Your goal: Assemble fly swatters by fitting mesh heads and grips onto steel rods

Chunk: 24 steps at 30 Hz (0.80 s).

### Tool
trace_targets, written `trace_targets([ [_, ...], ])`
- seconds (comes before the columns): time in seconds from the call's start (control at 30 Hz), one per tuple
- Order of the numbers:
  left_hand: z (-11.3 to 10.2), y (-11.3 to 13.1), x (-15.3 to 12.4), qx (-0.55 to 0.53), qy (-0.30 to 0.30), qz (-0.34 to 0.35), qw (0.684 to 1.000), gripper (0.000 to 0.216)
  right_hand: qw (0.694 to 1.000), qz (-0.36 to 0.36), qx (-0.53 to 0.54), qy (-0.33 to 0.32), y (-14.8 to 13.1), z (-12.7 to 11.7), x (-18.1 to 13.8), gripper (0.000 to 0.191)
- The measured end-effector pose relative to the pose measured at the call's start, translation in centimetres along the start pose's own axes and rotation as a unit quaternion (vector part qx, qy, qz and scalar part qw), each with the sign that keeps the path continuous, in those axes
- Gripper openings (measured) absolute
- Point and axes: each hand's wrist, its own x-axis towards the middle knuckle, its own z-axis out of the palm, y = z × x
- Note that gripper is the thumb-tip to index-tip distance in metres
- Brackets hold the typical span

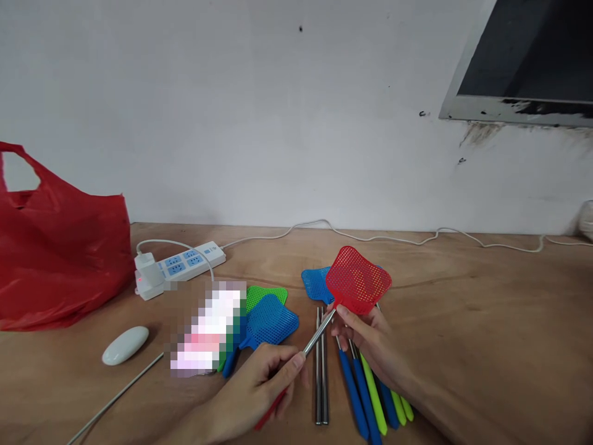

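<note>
A red fly swatter (356,281) with a perforated head and a metal rod is held aslant between my two hands. My left hand (273,377) is closed around the lower rod, with the red handle showing beneath its fingers. At the base of the swatter's head, my right hand (361,330) pinches the neck where the rod joins. Beneath my right hand lie several handles in blue (354,392) and yellow-green (374,392). Bare metal rods (321,371) rest side by side between my hands. Behind the red head, a blue swatter head (315,284) is partly covered.
Blue (271,321) and green (266,298) swatters lie left of my hands, beside a pixelated bright patch (208,330). Farther left are a white oval object (125,345), a power strip (185,266) with a plug and cable, and a red plastic bag (65,259). The wall borders the wooden table (500,346).
</note>
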Motion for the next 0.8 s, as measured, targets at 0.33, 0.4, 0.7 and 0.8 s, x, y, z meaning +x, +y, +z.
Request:
trace_targets([
  [0.33,-0.4,-0.1,0.1,0.043,-0.002,0.005,0.999,0.061,0.989,0.049,-0.074,0.117,-2.2,-2.1,1.3,0.043],
  [0.4,-0.4,0.0,0.1,0.061,0.001,0.007,0.998,0.058,0.984,0.06,-0.12,0.12,-2.1,-2.4,1.5,0.044],
  [0.7,-0.4,0.3,0.0,0.145,0.019,0.029,0.989,0.047,0.907,-0.063,-0.401,0.112,0.1,-4.5,3.0,0.045],
  [0.8,-0.4,0.6,-0.1,0.182,0.028,0.036,0.982,0.045,0.869,-0.103,-0.469,0.121,0.7,-5.4,3.4,0.042],
])
